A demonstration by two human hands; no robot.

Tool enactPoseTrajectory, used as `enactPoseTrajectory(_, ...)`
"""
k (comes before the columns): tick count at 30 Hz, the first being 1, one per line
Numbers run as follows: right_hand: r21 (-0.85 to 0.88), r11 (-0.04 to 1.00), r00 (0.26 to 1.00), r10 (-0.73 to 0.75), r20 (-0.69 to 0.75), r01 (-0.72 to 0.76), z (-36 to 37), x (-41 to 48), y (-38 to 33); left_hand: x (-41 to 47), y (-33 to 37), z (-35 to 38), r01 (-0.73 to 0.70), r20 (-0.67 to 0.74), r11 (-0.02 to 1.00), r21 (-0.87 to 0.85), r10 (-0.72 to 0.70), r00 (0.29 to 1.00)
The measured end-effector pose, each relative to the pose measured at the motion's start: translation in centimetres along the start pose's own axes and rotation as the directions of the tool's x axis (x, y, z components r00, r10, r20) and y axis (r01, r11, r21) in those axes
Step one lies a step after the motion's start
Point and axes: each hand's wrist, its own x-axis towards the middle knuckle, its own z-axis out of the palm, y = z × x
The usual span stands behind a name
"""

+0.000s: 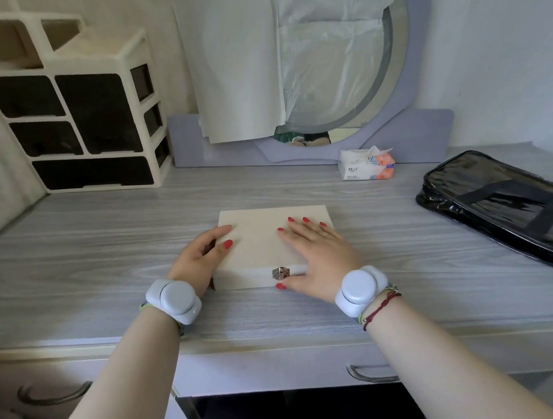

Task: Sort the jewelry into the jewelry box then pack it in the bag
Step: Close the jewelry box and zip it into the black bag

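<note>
Two hands hold a closed jewelry box (258, 245) at the centre of a grey wood-grain desk (83, 252).

The left hand (201, 257) grasps the pale wooden box by its left edge, thumb on the lid and fingers curled round the side. The right hand (321, 252) lies flat on the lid with fingers spread and straight, its thumb against the front wall just beside the metal clasp (280, 272), which faces the lower edge of the frame. A glossy black bag (472, 183) lies flat at the right of the frame, well apart from the box. A tissue pack (365, 166) sits right of centre beneath a paper-covered round mirror (338, 64), and a cream drawer organizer (90, 103) stands at upper left. Both wrists carry a white round device (175, 301).
</note>
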Motion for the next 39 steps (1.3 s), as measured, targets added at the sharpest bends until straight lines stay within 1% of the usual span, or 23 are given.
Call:
enactPoseTrajectory(6,0.005,0.999,0.999,0.050,0.021,-0.050,0.4,0.1,-0.2,0.5,0.3,0.0,0.003,0.021,0.998,0.062,-0.004,1.000)
enactPoseTrajectory(10,0.003,0.997,0.997,0.082,0.005,-0.082,0.5,0.2,-0.2,1.0,0.7,0.4,-0.021,0.040,0.993,0.114,0.016,0.999)
enactPoseTrajectory(16,-0.001,0.998,0.998,0.055,-0.017,-0.055,0.5,0.0,0.0,1.2,0.8,1.2,0.018,0.013,0.978,0.209,-0.021,1.000)
enactPoseTrajectory(19,0.011,0.999,0.999,0.047,-0.016,-0.047,0.4,-0.2,0.1,0.6,0.9,1.9,0.024,0.006,0.981,0.194,-0.026,1.000)
enactPoseTrajectory(25,0.111,0.993,0.998,0.025,0.051,-0.031,-0.6,-0.4,0.6,0.0,0.9,1.1,0.072,0.003,0.985,0.157,-0.073,0.997)
enactPoseTrajectory(28,0.188,0.982,0.997,0.021,0.075,-0.035,-0.9,-0.7,1.4,0.1,1.1,1.0,0.067,0.011,0.985,0.158,-0.070,0.998)
enactPoseTrajectory(32,0.337,0.937,0.996,0.074,0.058,-0.090,-0.5,-1.4,2.5,0.2,1.2,1.2,0.111,-0.023,0.992,0.062,-0.110,0.994)
enactPoseTrajectory(34,0.427,0.897,0.993,0.104,0.051,-0.116,-0.4,-1.8,3.0,0.3,1.1,1.0,0.142,-0.056,0.987,0.077,-0.138,0.989)
enactPoseTrajectory(37,0.448,0.884,0.991,0.128,0.047,-0.136,-0.8,-2.6,4.2,0.8,0.8,0.3,0.147,-0.037,0.978,0.150,-0.143,0.989)
enactPoseTrajectory(39,0.470,0.868,0.986,0.157,0.050,-0.162,-1.3,-3.1,5.1,1.1,1.1,-0.1,0.160,-0.004,0.975,0.157,-0.161,0.987)
